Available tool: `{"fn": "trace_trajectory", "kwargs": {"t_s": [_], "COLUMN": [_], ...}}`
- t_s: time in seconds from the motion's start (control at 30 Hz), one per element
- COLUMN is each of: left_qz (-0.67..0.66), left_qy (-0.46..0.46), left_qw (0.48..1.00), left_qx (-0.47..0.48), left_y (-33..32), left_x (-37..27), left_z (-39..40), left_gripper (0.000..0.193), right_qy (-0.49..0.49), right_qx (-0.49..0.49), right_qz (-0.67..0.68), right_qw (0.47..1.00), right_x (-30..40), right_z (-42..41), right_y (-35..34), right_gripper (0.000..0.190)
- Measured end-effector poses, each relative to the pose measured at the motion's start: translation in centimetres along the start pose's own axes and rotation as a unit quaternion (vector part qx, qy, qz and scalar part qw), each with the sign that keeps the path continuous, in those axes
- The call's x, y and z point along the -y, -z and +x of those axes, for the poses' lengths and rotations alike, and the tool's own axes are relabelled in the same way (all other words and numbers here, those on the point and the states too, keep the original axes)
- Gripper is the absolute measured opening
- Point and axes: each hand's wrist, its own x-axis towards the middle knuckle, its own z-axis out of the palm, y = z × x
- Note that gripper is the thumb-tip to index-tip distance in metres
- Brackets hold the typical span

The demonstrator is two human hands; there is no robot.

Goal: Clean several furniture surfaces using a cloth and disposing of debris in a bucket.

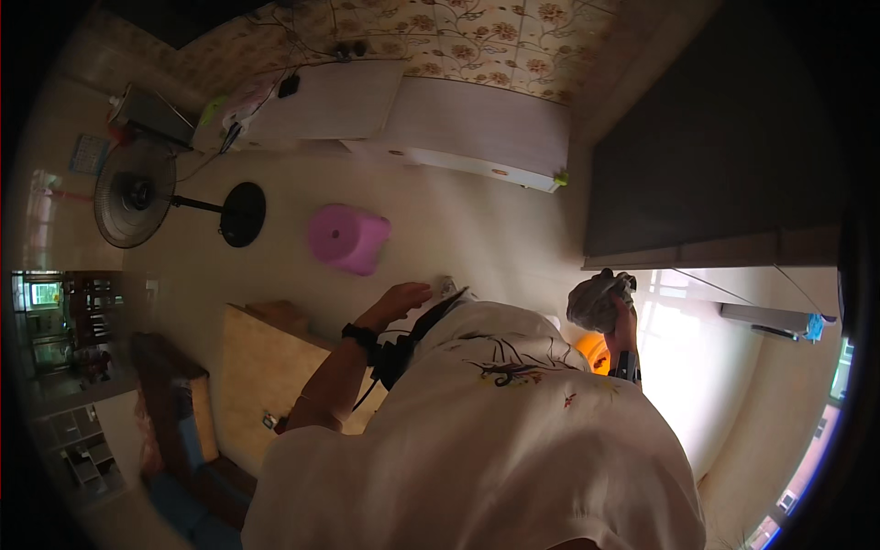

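On the right, my right hand (623,323) grips a bunched grey cloth (595,302), held out beside my body with a dark band at the wrist. My left hand (405,302) is on the other side, its fingers extended and nothing seen in them; a black band circles that wrist. A black strap or cable hangs by my left forearm. An orange plastic object (594,350) shows partly behind my shirt, below the cloth. Ahead of me on the tiled floor stands a pink plastic stool (350,237).
A standing fan (137,194) is at the left, its round base on the floor. Low pale cabinets (474,130) line the flowered wall ahead. A tan tabletop (261,371) lies left of me, beside a wooden sofa (172,385). A large dark panel (701,151) occupies the upper right.
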Motion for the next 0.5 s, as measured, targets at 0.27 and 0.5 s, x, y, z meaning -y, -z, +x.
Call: {"fn": "trace_trajectory", "kwargs": {"t_s": [0.27,0.5], "left_qz": [0.04,-0.147], "left_qy": [-0.022,-0.012], "left_qw": [0.998,0.986], "left_qx": [-0.051,-0.077], "left_y": [10.9,14.3], "left_x": [5.0,5.0], "left_z": [2.0,1.3], "left_gripper": [0.039,0.042], "right_qy": [-0.019,-0.025], "right_qx": [0.053,0.061], "right_qz": [-0.036,-0.069], "right_qw": [0.998,0.995], "right_x": [-2.9,-2.2], "right_z": [1.5,8.6], "right_y": [-10.5,-19.7], "right_gripper": [0.04,0.04]}}
